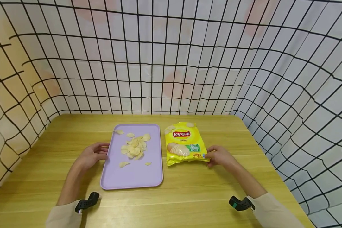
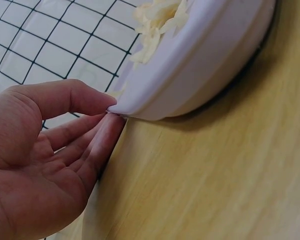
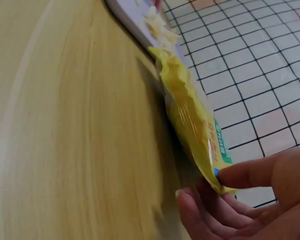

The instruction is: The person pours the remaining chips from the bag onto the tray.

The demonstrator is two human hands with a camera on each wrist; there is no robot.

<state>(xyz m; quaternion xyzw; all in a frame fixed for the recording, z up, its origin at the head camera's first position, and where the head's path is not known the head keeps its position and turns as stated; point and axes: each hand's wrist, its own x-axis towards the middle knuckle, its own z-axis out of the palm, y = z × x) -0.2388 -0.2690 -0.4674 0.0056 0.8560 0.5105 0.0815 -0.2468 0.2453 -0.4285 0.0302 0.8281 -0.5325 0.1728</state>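
Observation:
On the left of the table lies a light purple tray (image 1: 132,177) with a heap of potato chips (image 1: 135,148) in its middle and several loose chips around it. My left hand (image 1: 91,155) pinches the tray's left rim; in the left wrist view the thumb is on top and fingers lie beneath. To the right of the tray lies a yellow Lay's chip bag (image 1: 182,136), front side up. Its lower right corner is pinched between the thumb and fingers of my right hand (image 1: 220,156). Pale chip shapes show at the bag's top end; whether printed or loose, I cannot tell.
The wooden table (image 1: 182,199) runs under both things, with a narrow gap between tray and bag. Black grid netting (image 1: 151,63) over a pale backing stands behind the table and along both sides. A black wrist device (image 1: 87,202) sits at each sleeve.

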